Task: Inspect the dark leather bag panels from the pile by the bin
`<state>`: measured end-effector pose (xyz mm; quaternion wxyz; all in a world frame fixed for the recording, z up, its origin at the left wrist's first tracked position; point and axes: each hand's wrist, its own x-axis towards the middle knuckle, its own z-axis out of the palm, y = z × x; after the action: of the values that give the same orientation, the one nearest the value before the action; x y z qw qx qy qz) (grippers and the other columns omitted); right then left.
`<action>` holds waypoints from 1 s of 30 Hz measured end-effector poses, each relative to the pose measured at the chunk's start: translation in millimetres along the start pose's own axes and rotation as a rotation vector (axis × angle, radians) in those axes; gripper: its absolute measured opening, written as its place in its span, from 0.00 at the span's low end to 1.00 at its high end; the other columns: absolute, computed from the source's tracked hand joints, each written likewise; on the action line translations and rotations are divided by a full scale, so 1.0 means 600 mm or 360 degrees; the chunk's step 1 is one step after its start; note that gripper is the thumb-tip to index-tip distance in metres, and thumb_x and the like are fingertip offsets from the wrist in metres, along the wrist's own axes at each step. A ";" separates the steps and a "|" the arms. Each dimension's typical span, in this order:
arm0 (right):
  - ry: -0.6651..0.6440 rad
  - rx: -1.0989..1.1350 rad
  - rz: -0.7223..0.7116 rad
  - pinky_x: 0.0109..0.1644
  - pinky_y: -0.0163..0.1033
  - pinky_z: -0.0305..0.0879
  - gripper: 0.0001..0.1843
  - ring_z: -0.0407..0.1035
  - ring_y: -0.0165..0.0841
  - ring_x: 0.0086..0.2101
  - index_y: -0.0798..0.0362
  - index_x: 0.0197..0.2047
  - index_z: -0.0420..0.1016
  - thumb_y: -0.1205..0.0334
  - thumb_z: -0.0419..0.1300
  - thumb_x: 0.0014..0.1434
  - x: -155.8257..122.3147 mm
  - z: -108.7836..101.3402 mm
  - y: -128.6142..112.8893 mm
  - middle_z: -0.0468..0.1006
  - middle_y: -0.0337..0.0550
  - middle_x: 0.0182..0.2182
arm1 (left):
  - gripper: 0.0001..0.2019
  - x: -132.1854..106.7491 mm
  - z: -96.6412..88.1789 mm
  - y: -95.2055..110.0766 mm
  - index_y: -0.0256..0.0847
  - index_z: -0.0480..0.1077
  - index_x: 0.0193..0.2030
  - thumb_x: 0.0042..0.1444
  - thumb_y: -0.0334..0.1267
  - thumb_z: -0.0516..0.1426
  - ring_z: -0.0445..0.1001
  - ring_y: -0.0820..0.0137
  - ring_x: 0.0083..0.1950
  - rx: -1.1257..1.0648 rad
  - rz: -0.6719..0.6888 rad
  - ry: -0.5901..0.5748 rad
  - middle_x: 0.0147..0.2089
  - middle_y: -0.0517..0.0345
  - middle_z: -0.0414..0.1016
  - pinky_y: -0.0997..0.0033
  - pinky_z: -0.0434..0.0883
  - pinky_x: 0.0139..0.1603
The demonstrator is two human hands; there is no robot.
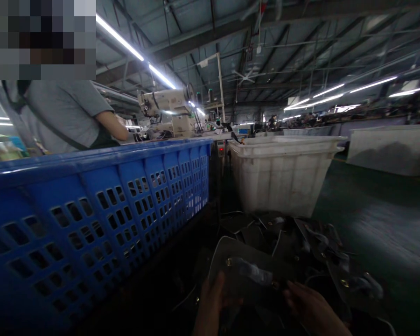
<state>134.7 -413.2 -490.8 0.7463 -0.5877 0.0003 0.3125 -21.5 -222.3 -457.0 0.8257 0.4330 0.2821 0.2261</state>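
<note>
Left hand (pixel 212 303) and right hand (pixel 310 308) grip pinching dark panel (pixel 245 270) edges, blue crate (pixel 101 205) close left

We see long white fluorescent ceiling tubes (pixel 124 43) glaring overhead, far and left, while the near foreground sinks into deep shadow. The perforated blue plastic crate (pixel 101 205) catches dim light. Edges bend with wide-angle distortion, the right floor smears with blur, and a pixelated block covers the top-left corner.
</note>
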 end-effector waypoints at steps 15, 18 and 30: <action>0.0017 -0.0026 0.0045 0.40 0.38 0.70 0.21 0.75 0.40 0.38 0.55 0.36 0.77 0.51 0.69 0.41 -0.042 0.028 -0.015 0.81 0.43 0.31 | 0.28 -0.007 -0.003 0.017 0.41 0.63 0.56 0.48 0.44 0.60 0.73 0.59 0.52 -0.0486 -0.0006 -0.0095 0.51 0.47 0.75 0.57 0.69 0.55; -0.0243 0.0073 -0.0121 0.46 0.43 0.68 0.18 0.74 0.42 0.40 0.53 0.38 0.77 0.55 0.67 0.43 -0.059 0.049 -0.014 0.81 0.44 0.34 | 0.26 0.002 -0.005 0.017 0.43 0.63 0.56 0.49 0.42 0.60 0.74 0.61 0.50 -0.0507 0.0024 -0.0061 0.50 0.49 0.76 0.59 0.72 0.52; -0.0558 0.0339 -0.0235 0.50 0.46 0.66 0.26 0.70 0.46 0.48 0.43 0.44 0.75 0.60 0.67 0.37 -0.081 0.090 -0.005 0.79 0.45 0.43 | 0.15 0.041 -0.044 0.003 0.38 0.67 0.51 0.56 0.30 0.52 0.78 0.68 0.38 -0.0739 -0.0028 0.0219 0.34 0.53 0.81 0.70 0.77 0.38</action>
<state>76.9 -388.6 -453.6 0.8137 -0.4407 -0.1393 0.3526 -21.2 -190.5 -474.3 0.8839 0.2127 0.2818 0.3067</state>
